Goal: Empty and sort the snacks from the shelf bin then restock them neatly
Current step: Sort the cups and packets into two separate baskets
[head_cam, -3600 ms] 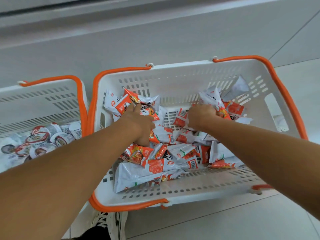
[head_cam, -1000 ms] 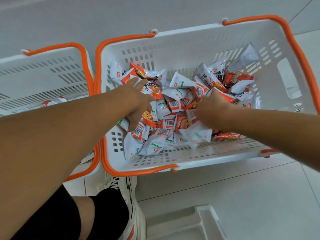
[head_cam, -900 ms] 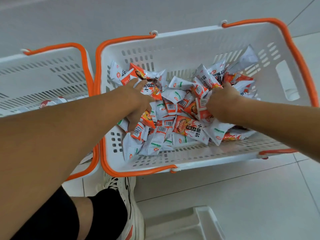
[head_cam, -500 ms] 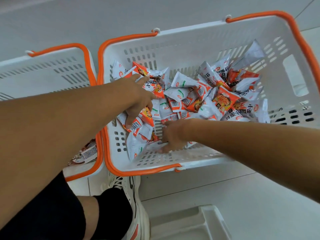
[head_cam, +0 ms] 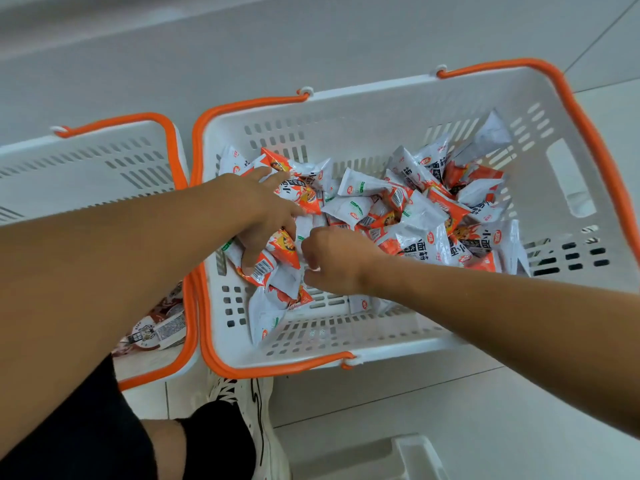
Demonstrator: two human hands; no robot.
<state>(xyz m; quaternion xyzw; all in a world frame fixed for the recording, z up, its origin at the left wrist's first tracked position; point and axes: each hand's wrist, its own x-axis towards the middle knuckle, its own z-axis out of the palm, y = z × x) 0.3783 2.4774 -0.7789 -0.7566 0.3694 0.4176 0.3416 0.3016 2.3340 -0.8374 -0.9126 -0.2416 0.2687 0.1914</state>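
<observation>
Snacks [head_cam: 398, 216] heaped in basket [head_cam: 346, 109]; left hand [head_cam: 263, 213] spread flat pinning them, right hand [head_cam: 332, 261] curled, raking strays together.

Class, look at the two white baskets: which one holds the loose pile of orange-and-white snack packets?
The right basket, where both hands reach; the left basket shows only round lidded cups.

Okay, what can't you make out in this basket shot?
Head view only:
- Left basket: contents mostly hidden by the left forearm.
- Snack packets: small print too small to read.
- Right hand: curled fingers face away; grip unclear.
- White tray: cut off by bottom edge.
</observation>
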